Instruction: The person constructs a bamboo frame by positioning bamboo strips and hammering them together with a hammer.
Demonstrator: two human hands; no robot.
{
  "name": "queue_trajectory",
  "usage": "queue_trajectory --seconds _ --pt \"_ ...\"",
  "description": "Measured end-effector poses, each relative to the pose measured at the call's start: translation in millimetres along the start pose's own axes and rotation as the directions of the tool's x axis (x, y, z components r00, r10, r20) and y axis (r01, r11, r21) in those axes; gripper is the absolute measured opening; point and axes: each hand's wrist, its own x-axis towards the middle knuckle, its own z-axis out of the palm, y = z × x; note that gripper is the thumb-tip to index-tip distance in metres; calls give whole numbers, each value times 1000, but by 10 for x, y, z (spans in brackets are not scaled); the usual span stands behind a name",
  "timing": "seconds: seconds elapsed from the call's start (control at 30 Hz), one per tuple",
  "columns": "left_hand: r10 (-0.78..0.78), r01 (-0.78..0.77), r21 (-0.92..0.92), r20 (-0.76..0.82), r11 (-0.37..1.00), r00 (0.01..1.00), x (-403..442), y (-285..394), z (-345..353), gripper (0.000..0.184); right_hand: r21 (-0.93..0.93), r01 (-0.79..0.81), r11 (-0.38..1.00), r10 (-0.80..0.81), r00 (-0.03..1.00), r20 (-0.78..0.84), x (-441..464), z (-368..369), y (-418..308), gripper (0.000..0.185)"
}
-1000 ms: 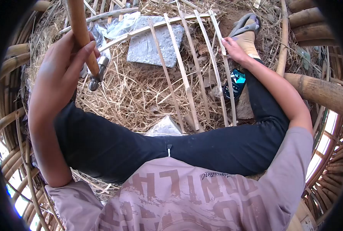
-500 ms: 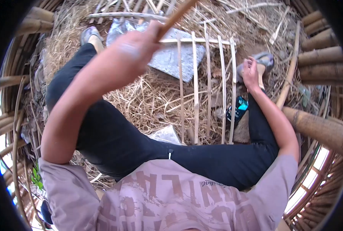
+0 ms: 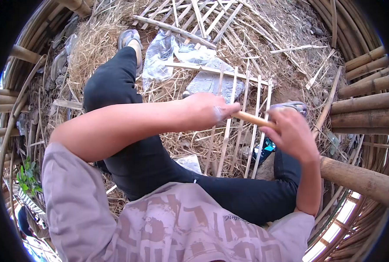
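Observation:
My left hand (image 3: 205, 111) is closed around one end of a smooth, light-brown wooden stick (image 3: 252, 118). My right hand (image 3: 292, 131), fingers curled, grips its other end; both ends are hidden, so I cannot tell if it is a tool handle. Under the stick lies a rack of thin bamboo strips (image 3: 228, 131), joined at the far side to a crosspiece (image 3: 194, 67). That crosspiece passes over a grey stone slab (image 3: 209, 85). A dark packet with turquoise print (image 3: 266, 148) is on the ground below my right hand.
Clear plastic sheeting (image 3: 159, 54) lies beyond my left knee. More bamboo strips (image 3: 203, 22) are crossed at the far side. Straw (image 3: 181, 142) covers the ground. A thick bamboo pole (image 3: 358, 177) juts in at right, and bamboo walls (image 3: 364, 109) rise on both sides.
My left hand has come down and to the right with the stick, which was raised. My right hand has moved from beside my right foot onto the stick. The view has shifted slightly.

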Motion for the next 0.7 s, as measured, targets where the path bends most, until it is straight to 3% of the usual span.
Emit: queue_trajectory --seconds 0.03,0.1,0.17,0.2,0.23,0.3,0.33,0.4,0.47,0.5,0.57,0.63,0.7 --pt "15 -16 63 23 998 1000 -7 39 -23 24 -51 -86 995 94 982 164 -28 -2 -109 29" --pt "41 -55 187 78 981 996 -36 124 -51 27 103 -136 985 107 963 249 26 251 -317 27" --pt "80 -115 331 116 937 990 -45 175 -1 29 257 -23 966 21 1000 11 116 801 -391 25" --pt "112 -139 351 96 926 989 -70 140 64 29 359 -31 933 34 999 -2 196 848 -540 23" --pt "106 -140 366 112 920 988 -108 116 110 29 460 -140 877 118 990 78 249 908 -622 21" --pt "101 -150 403 140 903 985 -150 53 131 27 610 -60 790 82 997 -7 320 1062 -681 21" --pt "32 -101 283 237 954 971 -152 17 118 29 610 -82 789 108 994 -6 321 1065 -698 21" --pt "88 -135 258 185 957 979 -204 -18 60 32 612 -119 782 148 989 3 284 1072 -757 22" --pt "108 -140 216 155 966 982 -180 -48 -80 35 568 -270 777 278 958 76 205 1025 -778 23" --pt "100 -115 217 81 969 992 -148 -40 -249 33 544 -343 766 342 934 106 160 995 -772 23" --pt "-16 19 89 -33 996 999 13 -248 -478 34 554 -402 729 478 878 9 23 946 -731 23" --pt "-231 236 50 -87 971 969 196 -731 -517 36 573 -434 695 568 820 -67 -149 841 -613 24" --pt "-330 327 287 -41 900 943 346 -1435 -418 40 609 -472 637 642 762 -81 -289 793 -423 25"
